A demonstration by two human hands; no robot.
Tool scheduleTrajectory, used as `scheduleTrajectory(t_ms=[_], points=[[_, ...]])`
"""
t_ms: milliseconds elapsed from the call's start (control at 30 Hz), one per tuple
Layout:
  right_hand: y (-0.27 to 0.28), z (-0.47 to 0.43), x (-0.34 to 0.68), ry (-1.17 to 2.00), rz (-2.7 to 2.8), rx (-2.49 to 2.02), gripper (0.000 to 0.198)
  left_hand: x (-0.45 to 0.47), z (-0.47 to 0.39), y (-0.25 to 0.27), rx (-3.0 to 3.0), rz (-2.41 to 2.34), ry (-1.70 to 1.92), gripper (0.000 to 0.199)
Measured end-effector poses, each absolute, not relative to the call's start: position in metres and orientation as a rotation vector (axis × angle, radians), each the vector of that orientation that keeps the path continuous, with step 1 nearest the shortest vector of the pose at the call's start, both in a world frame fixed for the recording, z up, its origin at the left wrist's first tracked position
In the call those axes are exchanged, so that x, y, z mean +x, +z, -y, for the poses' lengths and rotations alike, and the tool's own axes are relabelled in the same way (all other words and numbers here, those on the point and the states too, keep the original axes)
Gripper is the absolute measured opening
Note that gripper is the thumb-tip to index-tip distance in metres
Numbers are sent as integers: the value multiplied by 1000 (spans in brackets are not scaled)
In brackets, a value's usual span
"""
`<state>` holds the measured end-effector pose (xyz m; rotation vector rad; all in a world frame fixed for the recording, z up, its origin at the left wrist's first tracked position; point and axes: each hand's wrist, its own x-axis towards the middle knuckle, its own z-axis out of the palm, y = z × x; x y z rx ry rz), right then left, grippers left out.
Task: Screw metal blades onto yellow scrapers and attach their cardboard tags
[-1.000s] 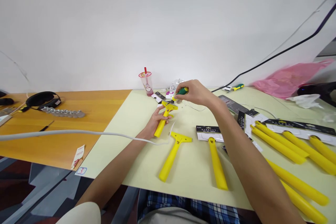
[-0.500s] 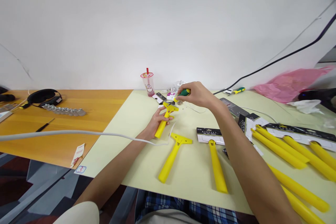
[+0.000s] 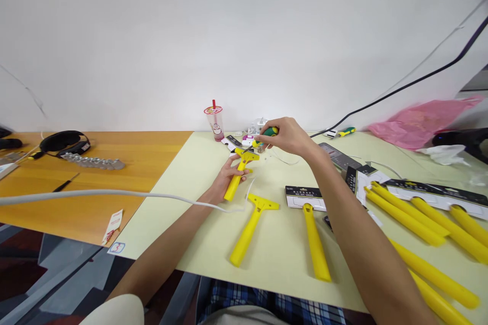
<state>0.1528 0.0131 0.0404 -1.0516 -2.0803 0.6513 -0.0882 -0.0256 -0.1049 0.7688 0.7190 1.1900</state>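
My left hand [image 3: 227,176] is closed around the handle of a yellow scraper [image 3: 236,183], its wide head tilted up and away from me. In my right hand [image 3: 284,133] is a screwdriver [image 3: 270,132] with a green and yellow handle. Its dark shaft points down left to the scraper's head; whether the tip sits in a screw is too small to tell. A second yellow scraper [image 3: 249,228] lies on the table below my left hand. To its right lies a yellow handle [image 3: 317,244] beside a black and white package card [image 3: 301,198].
Several yellow handles [image 3: 434,208] and cards lie at the right, near a pink plastic bag [image 3: 423,122]. A cup with a red straw [image 3: 216,124] stands at the back. A white cable [image 3: 152,193] crosses in front of my left arm. Headphones [image 3: 64,142] lie on the wooden table.
My right hand has turned the screwdriver slightly, and its handle now lies a little further right with more of the shaft showing. The scraper in my left hand stays nearly in place.
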Motion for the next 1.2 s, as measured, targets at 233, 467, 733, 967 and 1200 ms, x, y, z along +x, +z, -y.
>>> scheduleTrajectory(t_ms=[233, 467, 733, 967, 1200], points=[[41, -13, 152, 614, 2087, -1046, 38, -86, 29, -99, 804, -779, 1192, 74], [42, -12, 151, 590, 2088, -1071, 39, -84, 30, -102, 864, -794, 1224, 70], [42, -11, 152, 648, 2064, -1041, 38, -83, 31, -96, 810, -798, 1213, 74], [42, -11, 153, 668, 2045, -1026, 38, -86, 30, -94, 678, -706, 1194, 82], [41, -12, 151, 666, 2049, -1013, 36, -88, 30, -96, 651, -657, 1182, 82]])
